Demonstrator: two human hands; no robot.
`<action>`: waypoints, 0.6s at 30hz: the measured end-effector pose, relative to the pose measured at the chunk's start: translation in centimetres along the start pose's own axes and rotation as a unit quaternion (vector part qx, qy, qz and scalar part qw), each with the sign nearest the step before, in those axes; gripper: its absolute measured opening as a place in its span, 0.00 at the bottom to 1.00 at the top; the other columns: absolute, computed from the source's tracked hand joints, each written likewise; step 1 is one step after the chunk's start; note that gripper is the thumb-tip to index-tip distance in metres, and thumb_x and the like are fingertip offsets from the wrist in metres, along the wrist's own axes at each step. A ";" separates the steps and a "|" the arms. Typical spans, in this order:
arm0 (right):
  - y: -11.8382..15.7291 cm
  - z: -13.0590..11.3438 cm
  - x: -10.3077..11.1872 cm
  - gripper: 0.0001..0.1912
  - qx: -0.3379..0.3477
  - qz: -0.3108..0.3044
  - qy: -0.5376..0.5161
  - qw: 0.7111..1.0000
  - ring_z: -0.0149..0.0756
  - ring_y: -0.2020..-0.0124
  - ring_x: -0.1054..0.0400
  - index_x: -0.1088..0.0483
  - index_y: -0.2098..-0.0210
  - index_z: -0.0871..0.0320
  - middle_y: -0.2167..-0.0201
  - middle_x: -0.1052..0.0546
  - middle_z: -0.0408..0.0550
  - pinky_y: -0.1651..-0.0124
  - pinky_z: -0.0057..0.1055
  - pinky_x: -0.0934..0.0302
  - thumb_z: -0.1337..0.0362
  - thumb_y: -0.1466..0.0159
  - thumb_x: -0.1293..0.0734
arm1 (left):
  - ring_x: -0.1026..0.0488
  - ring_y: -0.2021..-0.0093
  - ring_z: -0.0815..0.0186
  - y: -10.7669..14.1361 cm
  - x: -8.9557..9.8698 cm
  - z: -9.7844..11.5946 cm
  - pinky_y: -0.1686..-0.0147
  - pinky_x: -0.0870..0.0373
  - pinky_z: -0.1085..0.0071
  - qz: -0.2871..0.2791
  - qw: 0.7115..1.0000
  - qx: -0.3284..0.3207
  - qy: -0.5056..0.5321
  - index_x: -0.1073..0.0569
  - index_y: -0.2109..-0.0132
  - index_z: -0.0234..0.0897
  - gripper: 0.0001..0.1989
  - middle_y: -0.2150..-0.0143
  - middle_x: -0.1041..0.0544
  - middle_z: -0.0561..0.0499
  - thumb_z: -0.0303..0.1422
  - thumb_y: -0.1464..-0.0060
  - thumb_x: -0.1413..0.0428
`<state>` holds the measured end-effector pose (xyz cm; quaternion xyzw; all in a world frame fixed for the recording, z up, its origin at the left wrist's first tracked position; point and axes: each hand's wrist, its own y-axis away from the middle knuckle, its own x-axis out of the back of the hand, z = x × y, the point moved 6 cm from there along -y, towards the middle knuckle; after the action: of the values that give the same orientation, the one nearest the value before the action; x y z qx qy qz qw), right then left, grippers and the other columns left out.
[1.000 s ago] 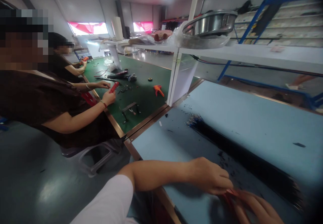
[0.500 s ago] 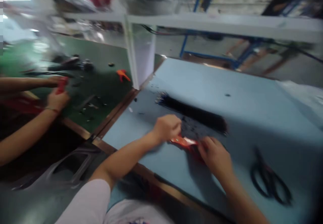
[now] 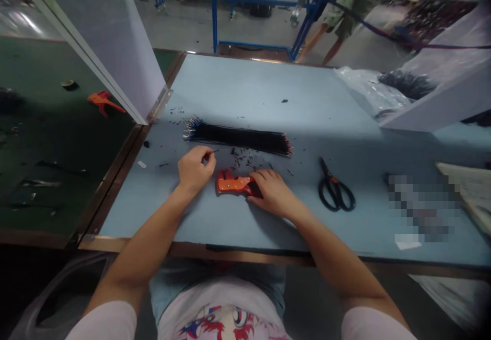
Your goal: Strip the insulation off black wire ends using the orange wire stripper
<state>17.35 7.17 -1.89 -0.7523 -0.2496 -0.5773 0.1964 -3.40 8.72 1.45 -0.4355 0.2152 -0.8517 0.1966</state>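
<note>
My left hand (image 3: 195, 168) is closed in a pinch, with a thin dark bit showing at its fingertips, too small to name. My right hand (image 3: 272, 191) wraps round the handles of an orange and red wire stripper (image 3: 232, 184), which lies on the blue tabletop (image 3: 230, 222) with its head toward my left hand. Just beyond both hands lies a long bundle of black wires (image 3: 238, 136), with blue and metallic ends at the left and reddish ends at the right. Small black scraps (image 3: 243, 159) are scattered between the bundle and the stripper.
Black-handled scissors (image 3: 335, 189) lie right of my right hand. A clear plastic bag (image 3: 368, 92) rests at the back right beside a white panel. Another white panel (image 3: 126, 48) stands at the left, past which an orange tool (image 3: 103, 102) lies on a green table. A person's legs show behind.
The view has swung right, and the co-worker's hands at the left are out of sight. My left hand has moved away from the stripper's head; my right hand still holds its handles.
</note>
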 end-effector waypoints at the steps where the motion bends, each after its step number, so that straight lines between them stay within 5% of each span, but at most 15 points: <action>1: -0.2 0.0 -0.1 0.26 0.003 0.004 0.000 1.000 0.50 0.51 0.40 0.37 0.51 0.60 0.53 0.31 0.57 0.52 0.43 0.45 0.57 0.46 0.31 | 0.31 0.71 0.69 -0.1 0.1 -0.1 0.70 0.38 0.74 0.005 1.000 0.005 0.005 0.27 0.68 0.37 0.05 0.70 0.25 0.53 0.29 0.51 0.48; 6: -0.5 0.3 0.9 0.24 -0.032 0.082 -0.007 0.996 0.51 0.55 0.38 0.35 0.55 0.62 0.57 0.30 0.57 0.53 0.45 0.45 0.57 0.49 0.32 | 0.33 0.74 0.71 -0.9 1.5 -0.9 0.71 0.38 0.74 0.067 0.996 0.030 0.050 0.27 0.69 0.36 0.05 0.73 0.27 0.53 0.29 0.51 0.47; 11: 0.0 1.2 2.3 0.21 -0.081 0.142 -0.128 0.978 0.45 0.58 0.35 0.38 0.54 0.60 0.58 0.31 0.55 0.57 0.39 0.40 0.58 0.44 0.35 | 0.35 0.75 0.73 -1.6 3.9 -2.2 0.73 0.38 0.75 0.169 0.975 0.073 0.126 0.28 0.69 0.35 0.03 0.75 0.29 0.54 0.29 0.50 0.46; 14: 0.2 0.0 2.4 0.22 -0.053 0.120 -0.111 0.985 0.47 0.57 0.36 0.37 0.54 0.61 0.58 0.31 0.56 0.56 0.40 0.41 0.58 0.45 0.34 | 0.35 0.74 0.73 -1.9 5.0 -3.1 0.72 0.38 0.75 0.219 0.959 0.098 0.150 0.28 0.69 0.35 0.02 0.75 0.31 0.55 0.28 0.50 0.46; 18: 1.3 -4.1 1.6 0.22 -0.007 0.015 -0.120 0.993 0.47 0.57 0.37 0.35 0.56 0.62 0.59 0.31 0.56 0.55 0.40 0.42 0.57 0.47 0.33 | 0.35 0.74 0.74 -2.3 6.4 -4.7 0.72 0.37 0.75 0.267 0.942 0.120 0.165 0.30 0.68 0.35 0.01 0.74 0.32 0.56 0.27 0.50 0.46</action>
<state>15.33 4.02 0.70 -0.8213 -0.2558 -0.4814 0.1683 -11.07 8.17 4.39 -0.1885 0.2491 -0.8474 0.4292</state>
